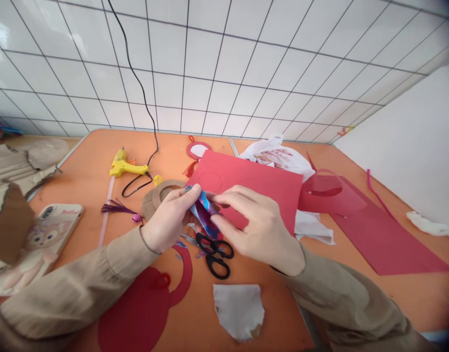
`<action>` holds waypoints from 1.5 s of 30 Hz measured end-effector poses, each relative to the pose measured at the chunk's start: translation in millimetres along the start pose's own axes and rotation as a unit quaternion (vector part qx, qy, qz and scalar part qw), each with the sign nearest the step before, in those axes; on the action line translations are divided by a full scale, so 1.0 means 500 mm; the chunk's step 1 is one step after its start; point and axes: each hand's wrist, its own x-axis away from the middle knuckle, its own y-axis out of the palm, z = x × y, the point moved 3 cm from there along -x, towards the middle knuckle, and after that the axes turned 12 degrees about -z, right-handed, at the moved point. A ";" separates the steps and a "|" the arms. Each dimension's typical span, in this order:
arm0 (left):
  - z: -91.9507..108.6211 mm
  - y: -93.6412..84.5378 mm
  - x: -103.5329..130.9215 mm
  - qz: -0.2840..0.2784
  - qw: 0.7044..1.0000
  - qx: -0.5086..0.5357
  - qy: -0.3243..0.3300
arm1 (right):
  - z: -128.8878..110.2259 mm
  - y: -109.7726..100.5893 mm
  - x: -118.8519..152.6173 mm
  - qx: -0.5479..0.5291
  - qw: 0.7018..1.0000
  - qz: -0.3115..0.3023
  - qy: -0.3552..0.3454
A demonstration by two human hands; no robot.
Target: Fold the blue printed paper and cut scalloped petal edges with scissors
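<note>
Near the middle of the head view, a small shiny blue and purple piece (205, 208), perhaps wrapping or foil, is held above the table; its exact kind I cannot make out. My left hand (175, 212) pinches it between thumb and fingers. At its right edge, the bent thumb and forefinger of my right hand (257, 222) grip it. Just below lie black-handled scissors (219, 252), partly covered by the hands. Behind the left hand is a ring of brown cardboard (160, 193). Under the right hand spreads a red sheet (253, 181) with a circle drawn on it.
A yellow glue gun (127, 166) with a black cord lies at left, near a purple tassel (119, 208) and a phone (57, 227). Red cut-outs (136, 313) and a white scrap (240, 310) are in front. A plastic bag (279, 159) sits by the tiled wall.
</note>
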 end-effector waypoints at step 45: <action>0.058 -0.055 -0.011 0.057 0.968 -0.184 0.160 | 0.142 0.018 -0.034 -0.596 0.779 -0.005 0.195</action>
